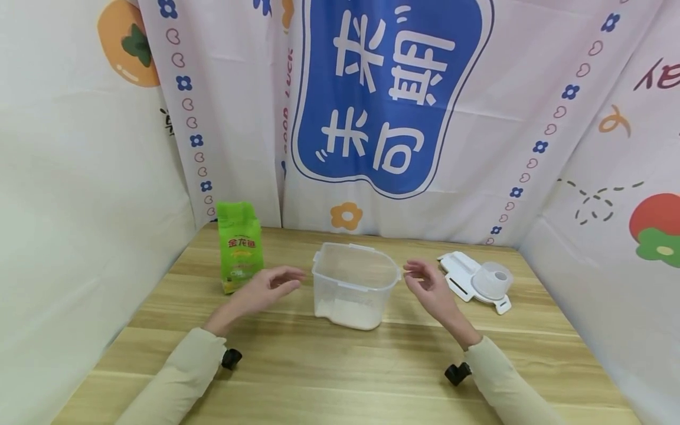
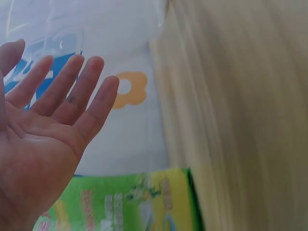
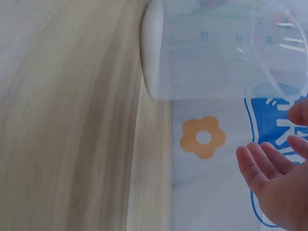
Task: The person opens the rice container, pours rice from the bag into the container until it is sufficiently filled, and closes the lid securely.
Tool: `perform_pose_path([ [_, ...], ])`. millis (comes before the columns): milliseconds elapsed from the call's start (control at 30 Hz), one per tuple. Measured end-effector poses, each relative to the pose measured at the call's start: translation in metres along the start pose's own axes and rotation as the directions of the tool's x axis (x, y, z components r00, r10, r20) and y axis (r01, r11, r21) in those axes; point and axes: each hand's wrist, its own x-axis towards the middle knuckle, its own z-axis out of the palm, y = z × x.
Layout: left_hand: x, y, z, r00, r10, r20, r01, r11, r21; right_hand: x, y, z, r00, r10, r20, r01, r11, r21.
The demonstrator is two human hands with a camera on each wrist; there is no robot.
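A clear plastic container (image 1: 347,295) without a cover stands upright mid-table, a layer of white contents (image 1: 353,313) on its bottom. To its left my left hand (image 1: 268,287) hovers with fingers loosely bent, apart from the container wall. My right hand (image 1: 429,288) is held at the other side, its fingertips close to the container's rim. Both palms face the container, and neither hand holds anything. Behind my left wrist a green bag (image 1: 240,248) with printed lettering stands upright; its yellow lower part (image 2: 174,199) shows in the left wrist view.
At the right lies a white lid (image 1: 459,274) with a clear round cup (image 1: 492,281) on it. The wooden table (image 1: 329,378) is bounded by printed cloth (image 1: 239,118) at the back and both sides.
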Motion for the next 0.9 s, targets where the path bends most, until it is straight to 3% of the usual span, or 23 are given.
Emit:
perform_pose_path([
  [233, 0.0, 0.003, -0.02, 0.999, 0.019, -0.047, -0.018, 0.999, 0.028, 0.0, 0.011, 0.011, 0.992, -0.048, 0.118, 0.046, 0.999, 0.02],
  [433, -0.006, 0.002, -0.038, 0.997, 0.032, -0.065, -0.033, 0.999, -0.018, -0.002, 0.013, 0.016, 0.972, -0.104, 0.213, 0.09, 0.993, 0.075],
  [733, -0.02, -0.002, -0.057, 0.989, 0.118, -0.094, -0.125, 0.989, -0.072, -0.005, 0.015, 0.029, 0.956, -0.042, 0.29, 0.007, 0.993, 0.122],
  [900, -0.027, -0.008, -0.065, 0.98, 0.147, -0.133, -0.154, 0.987, -0.043, -0.004, 0.017, 0.036, 0.954, -0.003, 0.301, -0.039, 0.99, 0.134],
])
